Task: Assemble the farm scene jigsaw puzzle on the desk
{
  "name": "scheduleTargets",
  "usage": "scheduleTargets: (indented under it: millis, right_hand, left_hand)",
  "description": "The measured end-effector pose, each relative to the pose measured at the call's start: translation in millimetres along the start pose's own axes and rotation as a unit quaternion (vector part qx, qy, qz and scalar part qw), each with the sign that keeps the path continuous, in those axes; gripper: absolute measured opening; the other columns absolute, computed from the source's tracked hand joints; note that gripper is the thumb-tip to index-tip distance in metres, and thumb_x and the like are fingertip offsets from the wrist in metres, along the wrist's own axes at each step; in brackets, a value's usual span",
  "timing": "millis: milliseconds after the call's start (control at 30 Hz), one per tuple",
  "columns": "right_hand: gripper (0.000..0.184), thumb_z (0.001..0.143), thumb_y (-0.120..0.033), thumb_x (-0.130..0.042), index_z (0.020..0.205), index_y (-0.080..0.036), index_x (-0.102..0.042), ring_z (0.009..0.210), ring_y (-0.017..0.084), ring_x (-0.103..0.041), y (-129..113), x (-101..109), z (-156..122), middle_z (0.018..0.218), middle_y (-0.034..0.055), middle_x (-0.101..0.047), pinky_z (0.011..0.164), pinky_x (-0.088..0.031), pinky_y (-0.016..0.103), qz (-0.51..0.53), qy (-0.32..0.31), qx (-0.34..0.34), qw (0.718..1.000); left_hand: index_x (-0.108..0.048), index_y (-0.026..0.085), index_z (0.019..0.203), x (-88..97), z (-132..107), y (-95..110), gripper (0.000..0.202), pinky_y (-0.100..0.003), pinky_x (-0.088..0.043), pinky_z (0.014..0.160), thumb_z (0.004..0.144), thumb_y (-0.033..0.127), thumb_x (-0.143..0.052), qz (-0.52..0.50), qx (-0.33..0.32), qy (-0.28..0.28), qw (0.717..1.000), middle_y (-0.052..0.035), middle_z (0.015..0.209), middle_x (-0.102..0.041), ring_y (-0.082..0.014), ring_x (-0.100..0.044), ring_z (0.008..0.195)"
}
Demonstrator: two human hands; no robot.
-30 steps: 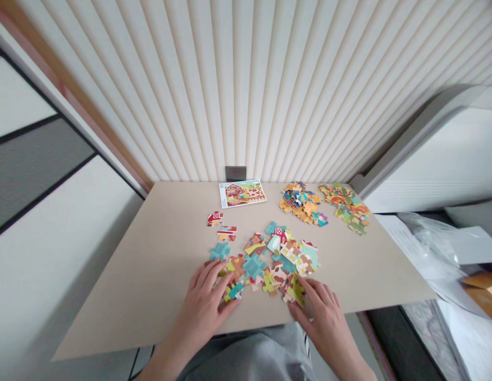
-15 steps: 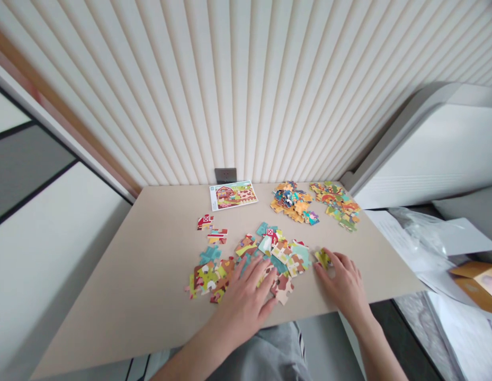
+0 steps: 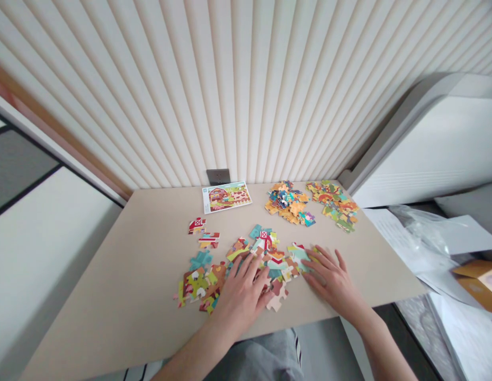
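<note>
The big heap of puzzle pieces [image 3: 265, 241] lies on the tabletop [image 3: 122, 286], near the front edge, right where the two hands are. The left hand [image 3: 243, 291] rests flat over the middle of the heap. Its grip is spread, fingers a bit apart, and I see nothing pinched in it, though the palm hides what is under it. The right hand [image 3: 332, 276] is at the heap's right side, with its fingertips by a pale blue-green piece [image 3: 298, 255] and a bit of yellow-green peeking out under its fingers. That grip is spread wide too, with no piece clearly squeezed in it. Some pieces sit on top of others, so if a hand pushes too hard, the top ones could slide off and hide what is below. A pull toward the lap could send the front pieces, like the pink and brown one [image 3: 277, 293], over the edge. If the left hand sweeps the other way, it could bump the teal piece [image 3: 200, 259] or even the red barn piece [image 3: 197, 226]. If the right hand drags pieces too far back, they could get mixed into the orange and blue pile [image 3: 287, 201] behind, and sorting them would be hard.
</note>
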State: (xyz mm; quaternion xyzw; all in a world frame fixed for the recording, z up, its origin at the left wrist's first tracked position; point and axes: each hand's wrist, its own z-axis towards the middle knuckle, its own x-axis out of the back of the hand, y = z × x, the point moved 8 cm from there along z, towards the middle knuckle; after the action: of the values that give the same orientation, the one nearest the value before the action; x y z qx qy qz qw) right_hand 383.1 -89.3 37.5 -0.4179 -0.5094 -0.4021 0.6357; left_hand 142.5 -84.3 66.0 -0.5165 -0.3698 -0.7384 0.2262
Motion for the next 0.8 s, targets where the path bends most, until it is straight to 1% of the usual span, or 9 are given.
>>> scheduleTargets:
  millis: [100,167,300,400,467,567,667,733,800]
  right_hand:
    - [0.032,0.103,-0.036,-0.053,0.132,-0.034,-0.066,0.147,0.032,-0.045,6,4,-2,0.149,0.0038,-0.06,0.123,-0.019,0.068,-0.005,0.023,0.0,1.0]
    - [0.036,0.103,-0.034,-0.053,0.137,-0.034,-0.063,0.147,0.032,-0.045,1,9,0,0.15,0.0048,-0.06,0.123,-0.02,0.068,0.002,0.038,0.001,0.999]
    - [0.045,0.104,-0.032,-0.053,0.148,-0.034,-0.054,0.149,0.028,-0.042,-36,15,20,0.155,0.0053,-0.055,0.124,-0.028,0.059,0.059,0.03,0.034,0.997]
    - [0.044,0.102,-0.031,-0.056,0.146,-0.036,-0.056,0.149,0.028,-0.042,-67,12,38,0.155,0.0032,-0.055,0.124,-0.027,0.061,0.092,-0.005,0.069,0.993]
    - [0.04,0.102,-0.031,-0.057,0.141,-0.036,-0.06,0.146,0.029,-0.046,-75,8,46,0.152,0.0024,-0.058,0.124,-0.025,0.063,0.098,-0.014,0.07,0.993]
    - [0.037,0.101,-0.031,-0.058,0.138,-0.035,-0.063,0.138,0.028,-0.053,-69,6,48,0.144,0.0039,-0.063,0.124,-0.026,0.061,0.098,-0.002,0.062,0.993]
    - [0.037,0.101,-0.032,-0.056,0.138,-0.034,-0.063,0.131,0.028,-0.058,-51,6,41,0.14,0.0066,-0.065,0.121,-0.032,0.058,0.083,0.012,0.036,0.996]
    - [0.038,0.102,-0.033,-0.055,0.139,-0.034,-0.063,0.131,0.029,-0.059,-40,8,36,0.139,0.0082,-0.065,0.118,-0.037,0.058,0.064,0.02,0.008,0.998]
    - [0.039,0.102,-0.034,-0.055,0.14,-0.033,-0.062,0.134,0.031,-0.056,-36,12,33,0.143,0.0094,-0.062,0.117,-0.038,0.059,0.048,0.034,-0.007,0.998]
  left_hand:
    - [-0.063,0.027,0.135,5.2,-8,-9,0.04,-0.057,-0.039,0.12,0.1,0.047,-0.059,0.003,0.011,0.012,1.0,-0.0081,0.158,-0.047,-0.0325,-0.041,0.148]
    - [-0.062,0.027,0.136,4.6,-12,-14,0.041,-0.057,-0.039,0.12,0.1,0.046,-0.059,0.005,0.013,0.012,1.0,-0.0077,0.159,-0.046,-0.0322,-0.041,0.148]
    - [-0.058,0.027,0.142,1.3,-20,-19,0.043,-0.057,-0.037,0.123,0.1,0.039,-0.059,0.009,0.006,0.009,1.0,-0.008,0.159,-0.046,-0.0301,-0.04,0.149]
    - [-0.057,0.026,0.144,-0.4,-23,-20,0.044,-0.057,-0.036,0.123,0.101,0.035,-0.058,0.012,0.0,0.008,1.0,-0.0082,0.161,-0.043,-0.0298,-0.037,0.151]
    - [-0.057,0.026,0.143,0.1,-24,-20,0.044,-0.057,-0.036,0.124,0.101,0.035,-0.058,0.008,0.002,0.012,1.0,-0.0077,0.162,-0.042,-0.0297,-0.036,0.152]
    - [-0.058,0.026,0.142,1.5,-24,-20,0.043,-0.057,-0.035,0.124,0.101,0.038,-0.057,0.0,0.007,0.017,1.0,-0.0075,0.161,-0.044,-0.0296,-0.036,0.152]
    - [-0.059,0.025,0.141,2.2,-24,-19,0.042,-0.057,-0.034,0.125,0.101,0.039,-0.057,-0.004,0.011,0.015,1.0,-0.009,0.16,-0.045,-0.03,-0.036,0.152]
    - [-0.06,0.024,0.14,2.9,-24,-19,0.043,-0.057,-0.034,0.125,0.101,0.039,-0.057,-0.004,0.01,0.018,1.0,-0.0099,0.159,-0.046,-0.0303,-0.036,0.152]
    - [-0.06,0.024,0.14,3.4,-24,-18,0.042,-0.058,-0.034,0.125,0.1,0.04,-0.058,-0.002,0.006,0.021,1.0,-0.0103,0.159,-0.046,-0.0305,-0.036,0.152]
